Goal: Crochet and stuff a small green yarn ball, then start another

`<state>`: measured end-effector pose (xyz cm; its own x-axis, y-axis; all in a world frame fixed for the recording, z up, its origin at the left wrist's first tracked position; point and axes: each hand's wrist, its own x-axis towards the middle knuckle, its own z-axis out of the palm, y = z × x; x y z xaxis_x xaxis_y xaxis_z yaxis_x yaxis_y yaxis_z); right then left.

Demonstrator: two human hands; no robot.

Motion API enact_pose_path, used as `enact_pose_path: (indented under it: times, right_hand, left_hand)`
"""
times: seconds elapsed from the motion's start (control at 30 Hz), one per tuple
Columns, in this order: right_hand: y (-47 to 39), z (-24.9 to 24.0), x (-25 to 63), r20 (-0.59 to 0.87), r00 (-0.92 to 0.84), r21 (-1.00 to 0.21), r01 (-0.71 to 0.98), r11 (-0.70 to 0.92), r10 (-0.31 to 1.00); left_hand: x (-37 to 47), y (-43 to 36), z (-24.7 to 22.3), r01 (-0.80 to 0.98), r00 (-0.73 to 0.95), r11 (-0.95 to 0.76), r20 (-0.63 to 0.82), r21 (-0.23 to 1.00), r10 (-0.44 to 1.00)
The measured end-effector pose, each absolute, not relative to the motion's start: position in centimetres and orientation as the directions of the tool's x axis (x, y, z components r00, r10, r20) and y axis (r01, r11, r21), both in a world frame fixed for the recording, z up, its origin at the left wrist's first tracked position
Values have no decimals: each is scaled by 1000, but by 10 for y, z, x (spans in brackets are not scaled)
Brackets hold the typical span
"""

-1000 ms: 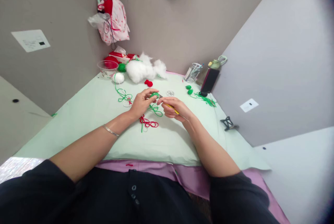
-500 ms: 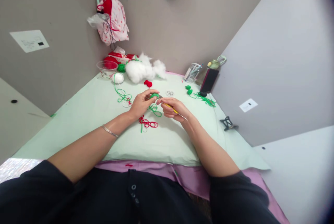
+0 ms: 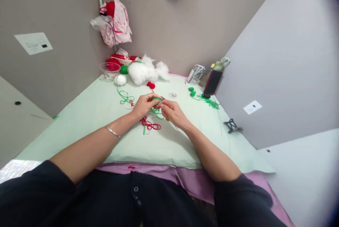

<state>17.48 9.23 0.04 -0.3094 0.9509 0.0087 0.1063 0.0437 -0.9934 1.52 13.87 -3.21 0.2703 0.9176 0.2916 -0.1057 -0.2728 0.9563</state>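
My left hand (image 3: 145,106) pinches a small green crochet piece (image 3: 157,99), mostly covered by the fingers. Close against it, my right hand (image 3: 173,113) is closed on a crochet hook (image 3: 168,117) with a yellow handle, its tip end at the green piece. Green yarn (image 3: 158,113) hangs in loops below the hands. Nearer me on the table lies a tangle of red yarn (image 3: 151,124). Just beyond my left hand sits a small red crocheted piece (image 3: 150,85).
White stuffing (image 3: 143,71) lies at the back beside a clear plastic tub (image 3: 109,73) and a white yarn ball (image 3: 121,80). To the right stand a pen holder (image 3: 196,74) and a phone (image 3: 212,82) against a bottle (image 3: 218,65). A black claw clip (image 3: 232,125) lies at the right edge.
My right hand has turned and moved left, closer to my left hand. The hook's yellow handle is now mostly hidden by the fingers.
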Motion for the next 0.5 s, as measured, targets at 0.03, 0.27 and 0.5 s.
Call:
enact_pose_path:
  times: [0.03, 0.27, 0.5]
  right_hand:
    - [89, -1, 172, 34, -291, -989, 130, 75, 956]
    - [90, 2, 173, 32, -362, -988, 128, 84, 932]
    - [83, 14, 178, -215, -821, -976, 162, -145, 529]
  left_hand:
    - [15, 139, -32, -109, 274, -266, 286, 958, 918]
    - [15, 137, -30, -120, 205, -301, 320, 946, 925]
    - [13, 146, -34, -166, 77, -295, 311, 941, 947]
